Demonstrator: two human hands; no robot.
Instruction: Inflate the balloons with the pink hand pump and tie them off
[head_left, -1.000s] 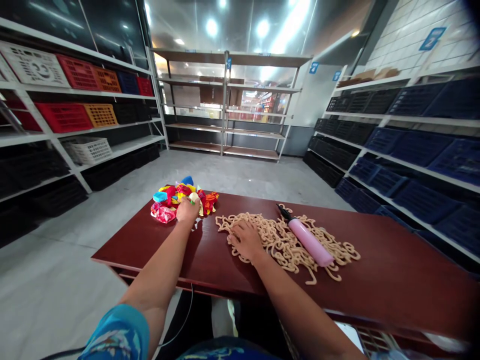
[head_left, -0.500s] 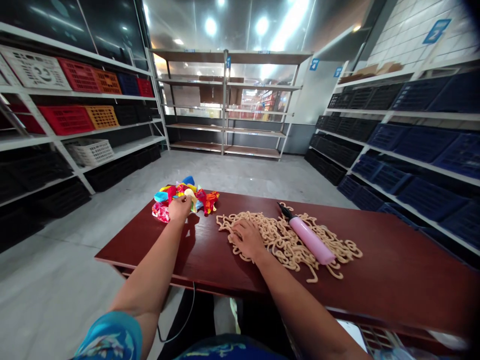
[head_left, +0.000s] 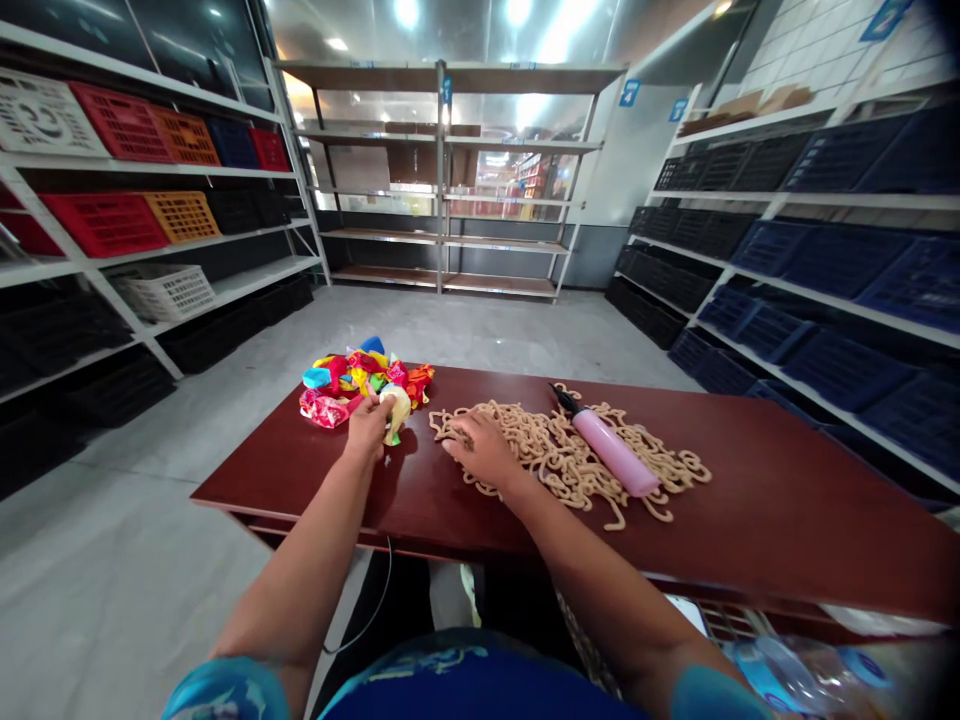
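My left hand (head_left: pixel 367 428) pinches a pale yellow piece, apparently a limp balloon (head_left: pixel 395 405), with green at its lower end. It is held at the near right edge of a pile of crumpled balloons (head_left: pixel 330 408) in red, yellow, blue and orange. My right hand (head_left: pixel 484 450) is over the left end of a heap of beige, curled, rope-like pieces (head_left: pixel 555 465). Its fingers are bent and apart, with nothing visible held. A pink hand pump (head_left: pixel 616 455) with a black nozzle lies slantwise on the heap.
Everything lies on a dark red table (head_left: pixel 780 490). Plastic bottles (head_left: pixel 806 675) sit below its front right edge. A thin cable (head_left: pixel 379 610) hangs in front of me. Racks with crates (head_left: pixel 172 292) line both sides; a metal shelf (head_left: pixel 442 240) stands behind.
My left hand has drawn the pale yellow balloon away from the pile, rightward and nearer to me. My right hand stays at the beige heap, its fingers shifted slightly. The view has tilted down.
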